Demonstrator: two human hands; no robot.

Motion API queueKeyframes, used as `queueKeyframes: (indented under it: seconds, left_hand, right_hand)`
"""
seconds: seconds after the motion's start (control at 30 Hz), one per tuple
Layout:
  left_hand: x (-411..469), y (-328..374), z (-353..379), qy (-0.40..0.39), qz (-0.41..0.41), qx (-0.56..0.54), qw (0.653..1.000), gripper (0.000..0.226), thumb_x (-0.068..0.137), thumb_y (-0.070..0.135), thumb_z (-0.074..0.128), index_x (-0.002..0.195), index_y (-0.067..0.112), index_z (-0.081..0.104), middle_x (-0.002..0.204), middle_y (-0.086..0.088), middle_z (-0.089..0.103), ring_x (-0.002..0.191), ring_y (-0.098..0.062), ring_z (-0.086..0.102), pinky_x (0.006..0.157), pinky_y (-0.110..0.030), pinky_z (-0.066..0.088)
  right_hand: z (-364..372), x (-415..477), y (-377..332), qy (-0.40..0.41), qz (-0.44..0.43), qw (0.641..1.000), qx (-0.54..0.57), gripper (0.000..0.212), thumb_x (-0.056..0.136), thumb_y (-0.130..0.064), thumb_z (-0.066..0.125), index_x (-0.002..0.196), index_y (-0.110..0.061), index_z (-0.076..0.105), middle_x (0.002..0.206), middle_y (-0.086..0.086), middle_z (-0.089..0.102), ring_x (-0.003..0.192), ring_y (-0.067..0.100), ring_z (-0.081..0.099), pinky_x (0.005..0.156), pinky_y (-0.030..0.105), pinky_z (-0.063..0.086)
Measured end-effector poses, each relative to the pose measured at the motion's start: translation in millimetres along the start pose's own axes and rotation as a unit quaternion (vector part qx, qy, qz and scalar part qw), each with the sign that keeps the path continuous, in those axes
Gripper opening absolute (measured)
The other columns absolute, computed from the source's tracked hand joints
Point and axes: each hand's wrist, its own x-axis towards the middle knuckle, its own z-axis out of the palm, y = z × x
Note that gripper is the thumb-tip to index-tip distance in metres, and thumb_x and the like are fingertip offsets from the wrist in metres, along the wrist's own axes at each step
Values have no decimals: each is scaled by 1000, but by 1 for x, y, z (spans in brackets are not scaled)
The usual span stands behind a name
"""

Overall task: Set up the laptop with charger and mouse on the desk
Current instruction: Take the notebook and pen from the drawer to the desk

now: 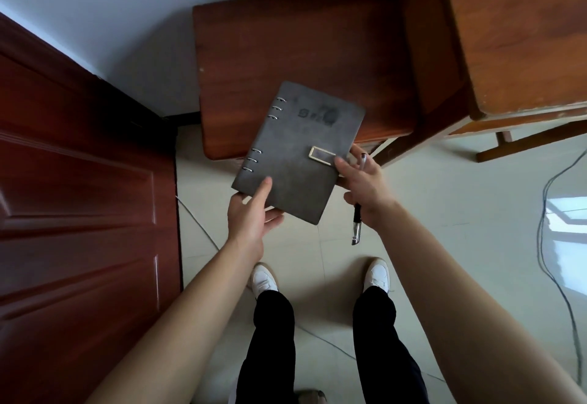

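Two bare arms reach out from the bottom of the view, above black trousers and white shoes (263, 278) on the pale tiled floor (444, 213). The left hand (251, 213) holds the near corner of a grey notebook (297, 152), thumb on top and fingers curled under, so it is pinched tight. The right hand (365, 181) grips the other edge by the little metal clasp (321, 153), thumb pressed on the cover. That same hand also keeps a pen (357, 222) tucked in its fingers, with the pen's tip hanging down. I think both hands are used because the book is wide and floppy, and the pen rides along so nothing needs a second trip. The notebook is held flat in the air, half over the front edge of a dark brown side table (286, 54), as if it is about to be put down there or taken away from it. A bigger wooden desk (524, 38) stands to the right. A thin cable (546, 276) runs across the floor. I cannot see the laptop, charger or mouse anywhere here, so setting them up looks not yet started.
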Motion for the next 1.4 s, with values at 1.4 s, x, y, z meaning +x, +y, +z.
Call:
queueKeyframes:
  seconds: [1.4]
  left_hand:
    - [-518,36,543,-516,110,406,747,69,96,71,26,152,32,35,142,-6,50,129,-34,48,109,-56,38]
  right_hand:
    - [-591,-398,-243,267,-61,955,111,52,102,-60,38,125,-19,61,110,4,69,89,21,67,82,34,52]
